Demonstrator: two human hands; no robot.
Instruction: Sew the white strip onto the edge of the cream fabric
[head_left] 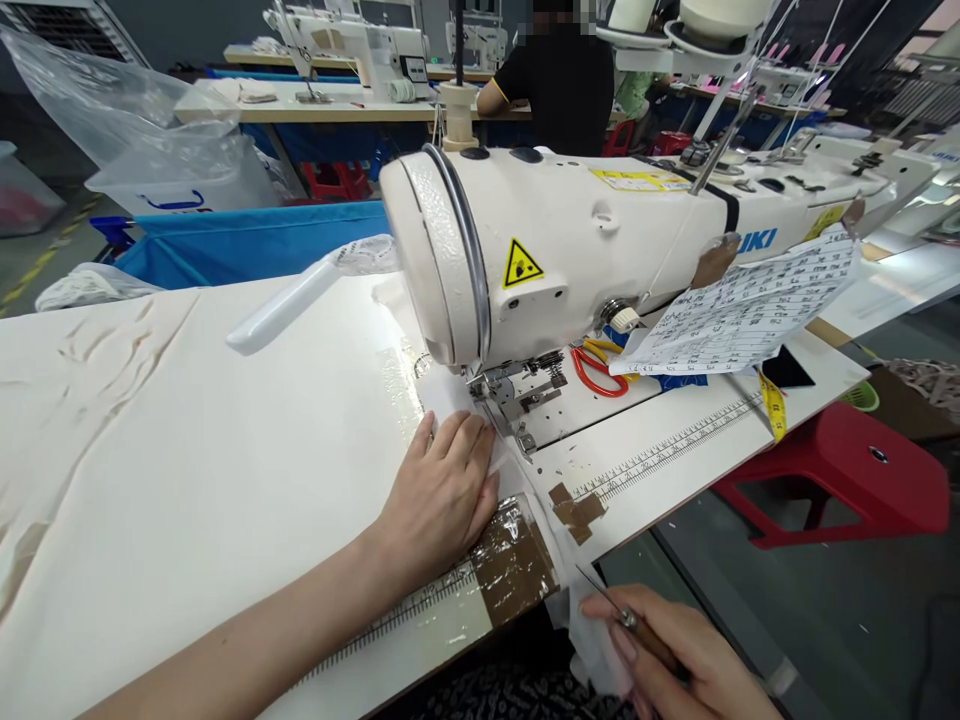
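A red stool (840, 460) stands at right near a dangling tape (773, 405), scissors (581, 372) lie near a written sheet (735, 310), and farther back are a blue bin (262, 248), a plastic bag (142, 120) and a person (562, 85) in black

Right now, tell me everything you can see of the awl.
The awl has a thin, pointed, metal-looking spike, a shiny collar and a brown, wooden-looking handle. It lies slanted in the right hand, whose fingers hide part of the handle. The spike is bare, its tip pointing up and left in the picture, just off the table's near edge. White cloth hangs beside it; whether the tip touches it, I can't tell.
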